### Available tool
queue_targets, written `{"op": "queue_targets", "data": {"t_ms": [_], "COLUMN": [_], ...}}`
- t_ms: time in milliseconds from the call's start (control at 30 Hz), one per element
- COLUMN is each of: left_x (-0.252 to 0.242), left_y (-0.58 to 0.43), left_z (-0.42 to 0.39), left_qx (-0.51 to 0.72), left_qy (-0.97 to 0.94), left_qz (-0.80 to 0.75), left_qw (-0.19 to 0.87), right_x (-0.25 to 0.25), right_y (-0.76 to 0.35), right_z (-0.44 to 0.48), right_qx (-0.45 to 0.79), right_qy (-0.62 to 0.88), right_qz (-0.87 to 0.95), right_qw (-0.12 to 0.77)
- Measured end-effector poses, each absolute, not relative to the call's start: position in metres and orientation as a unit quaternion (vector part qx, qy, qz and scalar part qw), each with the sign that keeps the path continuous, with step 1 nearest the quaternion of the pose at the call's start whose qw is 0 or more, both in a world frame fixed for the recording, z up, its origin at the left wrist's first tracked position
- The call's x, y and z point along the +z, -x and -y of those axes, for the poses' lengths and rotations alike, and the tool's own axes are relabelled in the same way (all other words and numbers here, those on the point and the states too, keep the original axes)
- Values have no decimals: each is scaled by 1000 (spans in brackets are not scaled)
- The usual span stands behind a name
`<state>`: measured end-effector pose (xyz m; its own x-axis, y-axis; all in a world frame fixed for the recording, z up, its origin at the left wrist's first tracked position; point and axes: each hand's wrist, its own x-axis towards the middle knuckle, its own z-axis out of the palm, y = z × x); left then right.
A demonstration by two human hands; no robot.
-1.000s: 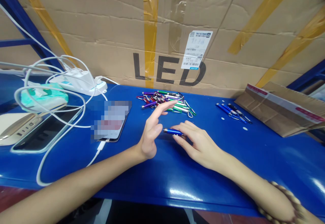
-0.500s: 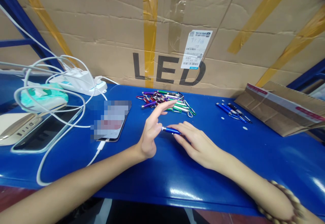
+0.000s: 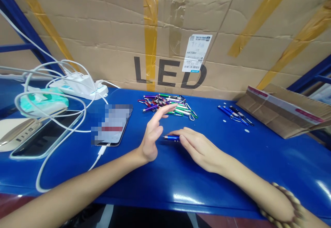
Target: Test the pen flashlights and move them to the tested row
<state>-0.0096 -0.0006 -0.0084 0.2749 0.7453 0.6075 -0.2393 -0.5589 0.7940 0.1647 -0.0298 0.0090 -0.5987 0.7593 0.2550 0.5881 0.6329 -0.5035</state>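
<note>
My right hand [image 3: 199, 147] grips a small blue penlight [image 3: 171, 138], its end pointing left toward my other palm. Fingers stretched and thumb apart, my left hand [image 3: 152, 135] stands on edge just left of the penlight's tip, holding nothing; a narrow gap lies between them. Behind my left fingers is a pile of small penlights [image 3: 184, 111] in purple, red, green, silver and black, some with carabiner clips. Several blue and black ones [image 3: 234, 114] lie in a separate group to the right.
A large cardboard box [image 3: 103, 31] marked LED walls off the back of the blue table [image 3: 232, 186]. At right sits an open brown carton [image 3: 279, 117]. On the left are a charging phone [image 3: 116, 124], another phone [image 3: 46, 135], looping white cables, a power strip [image 3: 100, 90] and a tissue pack [image 3: 43, 100].
The penlight's tip has come away from my left thumb and dropped slightly, with my right hand still around it. My left hand keeps its pose. The view has shifted a little.
</note>
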Motion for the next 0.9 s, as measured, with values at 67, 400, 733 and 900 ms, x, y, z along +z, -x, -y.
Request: {"op": "queue_targets", "data": {"t_ms": [67, 400, 733, 900], "left_x": [-8, -6, -11, -22], "left_y": [10, 5, 2, 7], "left_z": [0, -2, -10, -22], "left_qx": [573, 565, 362, 292], "left_qy": [-674, -616, -755, -787], "left_qz": [-193, -318, -508, -530], "left_qw": [425, 448, 204, 119], "right_x": [9, 12, -8, -9], "right_y": [-163, -227, -329, -325], "right_z": [31, -24, -57, -50], "right_qx": [187, 51, 0, -30], "right_qy": [393, 647, 767, 745], "right_qz": [872, 718, 609, 631], "right_qw": [226, 252, 202, 214]}}
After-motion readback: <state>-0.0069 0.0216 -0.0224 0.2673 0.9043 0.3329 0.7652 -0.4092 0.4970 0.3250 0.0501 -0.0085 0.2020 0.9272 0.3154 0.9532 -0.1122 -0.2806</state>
